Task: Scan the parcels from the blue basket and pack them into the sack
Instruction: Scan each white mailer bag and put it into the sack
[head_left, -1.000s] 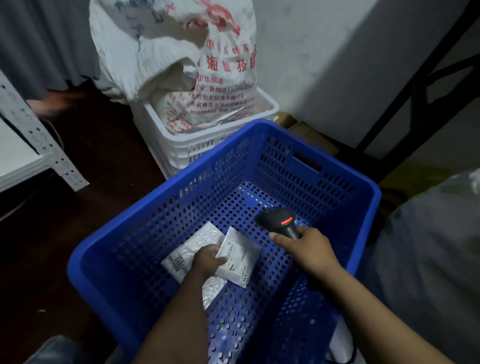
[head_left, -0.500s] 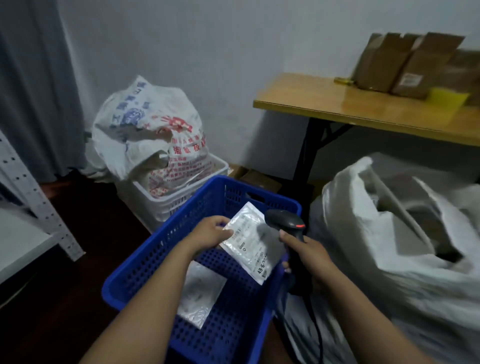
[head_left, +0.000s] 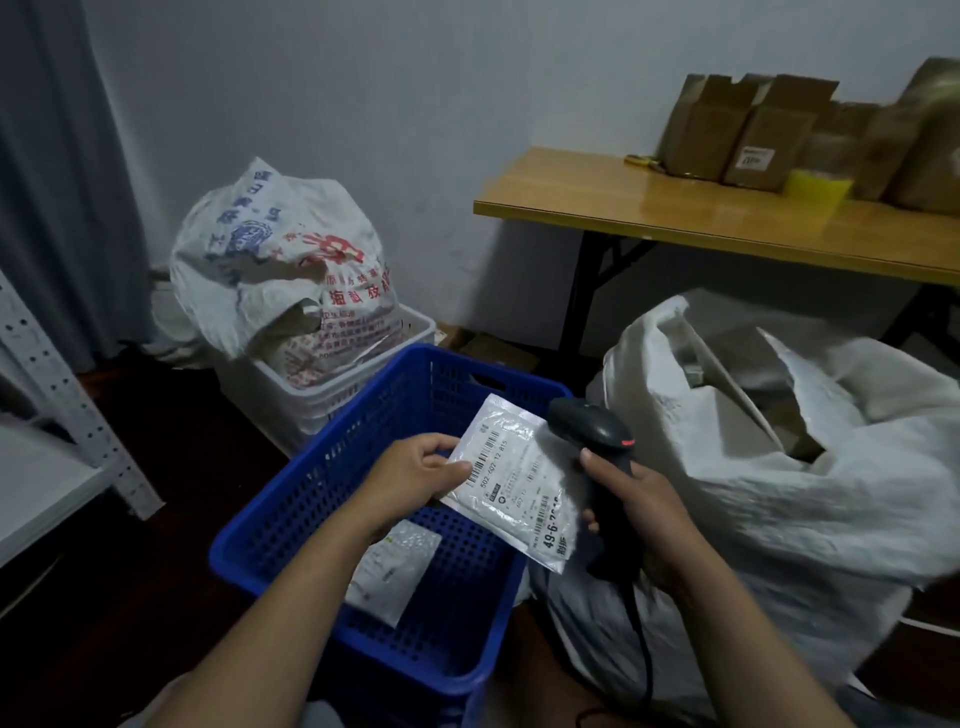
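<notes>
- Holding a flat white parcel (head_left: 511, 480) up over the blue basket (head_left: 363, 499), the left hand (head_left: 415, 480) pinches its left edge, thumb on the label side and fingers behind it.
- Just right of that pinch, the right hand (head_left: 636, 512) is wrapped tight around the handle of a black scanner (head_left: 597, 441), whose head leans over the parcel's top right corner.
- A second ago this parcel lay on the basket floor with the left hand pressing on it; it is now lifted clear, label facing up, so I judge the scan is happening now or about to.
- Below the left wrist, one more parcel (head_left: 395, 566) lies on the basket floor, so at least one more round of lifting and scanning remains.
- To the right of the scanner hand, the white sack (head_left: 779, 509) stands with its mouth open, near enough that the drop looks like a short reach.
- No scanning beam or light on the label can be seen, so whether the code has registered cannot be told.
- The parcel's lower right corner covers part of the right hand's fingers, and the scanner's cord runs out of sight near the bottom edge.
- The basket's near corner is hidden by the left forearm, so more parcels could lie there.
- What fills the sack is too dim to make out.
</notes>
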